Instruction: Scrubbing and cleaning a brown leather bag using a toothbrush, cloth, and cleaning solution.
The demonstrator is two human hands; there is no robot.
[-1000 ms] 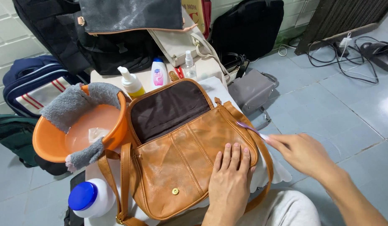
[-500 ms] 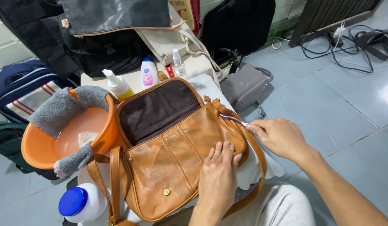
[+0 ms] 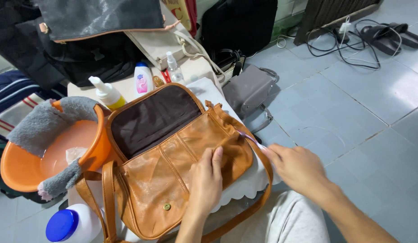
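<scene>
A tan leather shoulder bag point(image 3: 173, 171) lies on a white cloth point(image 3: 249, 180) over my lap, its flap thrown back to show a dark brown lining. My left hand point(image 3: 206, 180) rests flat on the bag's front, fingers pointing up. My right hand point(image 3: 297, 168) is at the bag's right edge, pinching a thin pink and white brush point(image 3: 250, 138) whose tip touches the leather there.
An orange basin point(image 3: 47, 157) with a grey cloth point(image 3: 47, 119) draped over its rim sits at left. Three bottles point(image 3: 143, 78) stand behind the bag; a blue-capped white jar point(image 3: 71, 223) is at bottom left. Dark bags, a grey pouch point(image 3: 249, 90) and cables point(image 3: 344, 38) lie on the tiled floor.
My right hand has moved left along the bag's right edge with the brush. My left hand has slid slightly up the bag's front. The view has shifted a little.
</scene>
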